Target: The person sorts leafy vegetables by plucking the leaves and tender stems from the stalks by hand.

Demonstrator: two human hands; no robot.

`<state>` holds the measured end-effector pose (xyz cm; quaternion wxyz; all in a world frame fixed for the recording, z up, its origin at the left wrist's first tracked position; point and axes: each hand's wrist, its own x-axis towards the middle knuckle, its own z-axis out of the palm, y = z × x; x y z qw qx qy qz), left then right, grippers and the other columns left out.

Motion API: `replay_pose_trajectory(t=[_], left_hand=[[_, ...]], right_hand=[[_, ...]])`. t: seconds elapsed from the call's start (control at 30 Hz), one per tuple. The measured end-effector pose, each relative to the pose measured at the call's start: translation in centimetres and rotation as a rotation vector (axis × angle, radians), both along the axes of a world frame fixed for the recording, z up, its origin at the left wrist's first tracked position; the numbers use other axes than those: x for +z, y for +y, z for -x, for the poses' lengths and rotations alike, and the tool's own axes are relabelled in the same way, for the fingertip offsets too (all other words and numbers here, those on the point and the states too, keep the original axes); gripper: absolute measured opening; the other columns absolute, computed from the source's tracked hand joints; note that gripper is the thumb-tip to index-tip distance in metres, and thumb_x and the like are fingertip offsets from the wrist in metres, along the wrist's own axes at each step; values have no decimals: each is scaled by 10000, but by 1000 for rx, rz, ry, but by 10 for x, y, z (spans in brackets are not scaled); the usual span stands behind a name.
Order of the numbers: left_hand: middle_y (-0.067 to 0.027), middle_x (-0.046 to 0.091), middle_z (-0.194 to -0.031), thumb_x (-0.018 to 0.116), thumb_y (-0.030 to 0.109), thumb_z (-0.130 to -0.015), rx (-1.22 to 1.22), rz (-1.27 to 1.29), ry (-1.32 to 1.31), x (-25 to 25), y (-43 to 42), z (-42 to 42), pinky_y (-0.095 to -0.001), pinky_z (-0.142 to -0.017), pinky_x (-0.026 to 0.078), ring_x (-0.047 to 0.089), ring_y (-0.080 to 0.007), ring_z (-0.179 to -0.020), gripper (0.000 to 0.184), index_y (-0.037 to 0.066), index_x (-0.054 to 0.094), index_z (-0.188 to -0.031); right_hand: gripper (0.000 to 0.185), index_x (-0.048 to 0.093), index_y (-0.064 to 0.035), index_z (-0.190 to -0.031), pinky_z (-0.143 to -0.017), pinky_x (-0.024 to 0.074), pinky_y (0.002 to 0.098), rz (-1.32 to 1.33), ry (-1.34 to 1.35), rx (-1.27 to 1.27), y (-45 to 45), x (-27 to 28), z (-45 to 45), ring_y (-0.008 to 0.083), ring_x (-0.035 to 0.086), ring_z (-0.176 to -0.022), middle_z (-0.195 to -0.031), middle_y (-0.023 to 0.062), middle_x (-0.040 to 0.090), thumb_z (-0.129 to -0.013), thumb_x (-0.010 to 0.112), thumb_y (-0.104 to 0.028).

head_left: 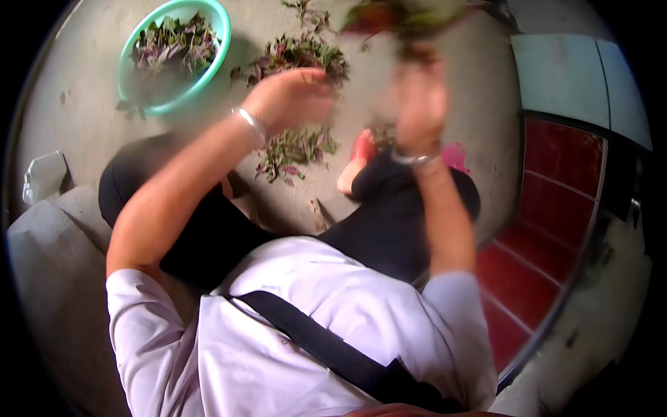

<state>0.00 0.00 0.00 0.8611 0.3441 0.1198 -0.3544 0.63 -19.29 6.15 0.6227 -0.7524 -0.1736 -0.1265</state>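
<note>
Right hand (pixel 420 97) holds one leafy bunch (pixel 403 19) in its grip; left hand (pixel 295 97), grip unclear, by one pile (pixel 299 57).

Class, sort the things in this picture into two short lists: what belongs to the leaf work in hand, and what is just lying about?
Likely part of the work:
- leafy bunch at the right hand, blurred
- upper leaf pile
- lower leaf pile
- green basin holding leaves

Seemingly just lying about:
- pale object, far left
- pink item by the knee
</note>
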Motion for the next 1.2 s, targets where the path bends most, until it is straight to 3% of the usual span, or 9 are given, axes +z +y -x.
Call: replay_pose_trajectory(t=[0.1,0.17,0.23,0.37,0.67,0.87,0.97,1.03,1.2], left_hand=[[-168,527,-1063,386,434,-879,98,-20,159,5,12,-1,-382,-827,476,561,-301,-960,493,38,422,-1170],[-189,471,-1133,396,451,-865,68,179,170,-1,11,-9,-489,-858,408,509,-384,-981,518,50,391,-1192],[-170,521,-1099,360,454,-883,105,175,176,11,13,-10,-406,-862,444,534,-308,-992,525,40,431,-1198],[-141,523,-1134,387,414,-888,127,-310,189,-11,14,-16,-373,-856,430,530,-250,-978,482,31,479,-1165],[-140,533,-1128,441,326,-891,78,-287,-140,2,44,-25,-320,-874,433,541,-209,-984,410,12,481,-1152],[-126,569,-940,457,246,-878,271,-409,-163,60,33,-14,-322,-762,452,553,-210,-831,308,-7,496,-1049],[-115,578,-926,469,231,-867,287,-377,-86,55,48,-27,-313,-752,452,560,-207,-835,275,11,497,-1029],[-124,544,-1112,446,312,-889,171,-322,-241,27,69,-29,-312,-888,418,530,-201,-999,405,12,474,-1160],[-107,551,-1107,415,271,-900,223,-451,-206,38,63,-17,-297,-864,419,532,-182,-991,369,12,474,-1155]], right_hand=[[237,471,-50,-1107,-576,392,224,-278,-54,-170,-15,22,-1,112,508,-713,-873,63,534,-878,438,-103],[148,488,-37,-926,-656,463,408,916,-804,-251,-19,-17,3,262,557,-774,-862,142,548,-795,423,-18],[189,524,-46,-919,-717,454,435,1325,309,360,2,-24,11,361,564,-830,-908,187,567,-748,441,-54],[234,532,-58,-956,-712,457,449,1424,429,186,-54,-62,11,370,570,-840,-923,192,580,-734,469,-91],[253,540,-57,-961,-787,436,451,1374,628,-459,-207,-144,15,364,537,-943,-984,185,578,-724,462,-97],[359,531,-86,-1139,-874,419,419,1812,1089,-40,-294,-219,27,322,503,-1068,-1152,179,520,-801,493,-204],[335,561,-138,-1102,-872,422,417,1710,1080,-86,-195,-177,6,292,515,-1059,-1144,121,542,-783,523,-232],[272,620,-173,-980,-810,448,405,1582,831,-2,-175,-223,-15,315,563,-942,-1022,131,588,-747,497,-240],[199,658,-130,-839,-729,475,345,726,816,-134,-79,-310,-59,275,608,-798,-833,113,631,-730,530,-236]])
